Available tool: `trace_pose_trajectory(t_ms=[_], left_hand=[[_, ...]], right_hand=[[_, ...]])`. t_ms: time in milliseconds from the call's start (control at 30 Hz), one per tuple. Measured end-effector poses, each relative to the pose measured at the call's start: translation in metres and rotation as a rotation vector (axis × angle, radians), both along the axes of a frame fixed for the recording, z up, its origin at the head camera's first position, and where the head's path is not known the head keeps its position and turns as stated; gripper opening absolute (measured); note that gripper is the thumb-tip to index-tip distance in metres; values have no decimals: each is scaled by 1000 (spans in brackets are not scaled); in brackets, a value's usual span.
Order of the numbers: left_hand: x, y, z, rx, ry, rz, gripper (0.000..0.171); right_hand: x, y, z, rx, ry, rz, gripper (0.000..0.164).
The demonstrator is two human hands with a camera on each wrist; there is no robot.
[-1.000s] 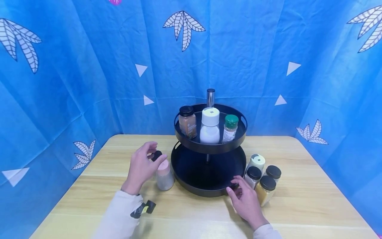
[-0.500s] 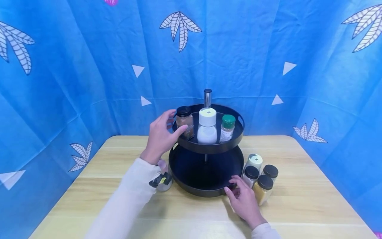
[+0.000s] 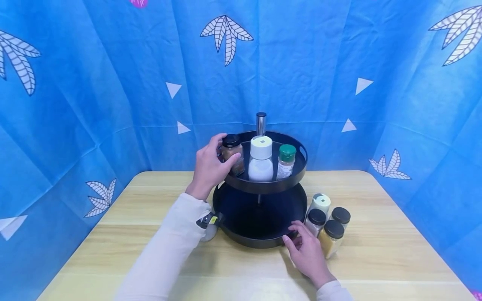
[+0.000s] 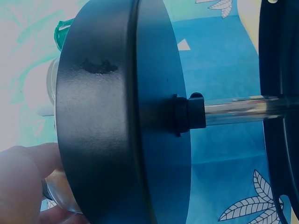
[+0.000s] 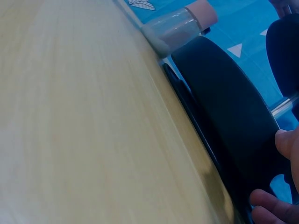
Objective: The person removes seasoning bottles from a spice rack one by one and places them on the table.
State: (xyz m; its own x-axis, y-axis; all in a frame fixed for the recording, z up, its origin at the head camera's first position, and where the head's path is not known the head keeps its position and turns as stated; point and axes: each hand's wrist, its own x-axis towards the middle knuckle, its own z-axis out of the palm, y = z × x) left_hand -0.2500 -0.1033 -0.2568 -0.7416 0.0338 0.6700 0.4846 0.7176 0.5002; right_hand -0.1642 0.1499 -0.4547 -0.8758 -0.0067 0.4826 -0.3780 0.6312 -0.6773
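The person's left hand point(image 3: 212, 165) is clamped on the brown-filled jar point(image 3: 233, 150), thumb across its front and fingers round the far side, at the left edge of the upper tray point(image 3: 263, 187). The jar is upright or nearly so, its lower part behind the tray's rim; whether its base bears fully on the floor of the tray cannot be told. The right hand point(image 3: 310, 255) has its thumb and fingers at the near right rim of the lower tray point(image 3: 260, 242), but the pictures do not show whether that grip is pinched tight or merely resting. The step in hand seems to be handling the brown-filled jar at that edge, and it calls for moving it straight up or down, so that the glass does not scrape the rim. Fingers wedged between jar and wall would best slide out upward, one side at a time, because a sideways tug could tip it or turn the stand; a light right-hand brace on the lower tray should help against that. The white-capped jar point(image 3: 261, 161) stands just beside, with the green-capped bottle point(image 3: 287, 161) beyond, so the thumb wants little outward sweep. Below, the left wrist camera point(image 3: 208, 219) hides much of the pink-lidded jar point(image 5: 182, 30) on the worktop point(image 3: 233, 271); a high wrist would be safer there.
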Motion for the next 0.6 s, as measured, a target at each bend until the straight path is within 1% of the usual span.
trace_pose_trajectory(t_ms=[267, 600], left_hand=[[0, 0, 1, 24, 11, 1, 59], [1, 1, 6, 52, 62, -17, 58]], right_hand=[[1, 0, 0, 8, -8, -4, 26], [1, 0, -2, 11, 5, -5, 25]])
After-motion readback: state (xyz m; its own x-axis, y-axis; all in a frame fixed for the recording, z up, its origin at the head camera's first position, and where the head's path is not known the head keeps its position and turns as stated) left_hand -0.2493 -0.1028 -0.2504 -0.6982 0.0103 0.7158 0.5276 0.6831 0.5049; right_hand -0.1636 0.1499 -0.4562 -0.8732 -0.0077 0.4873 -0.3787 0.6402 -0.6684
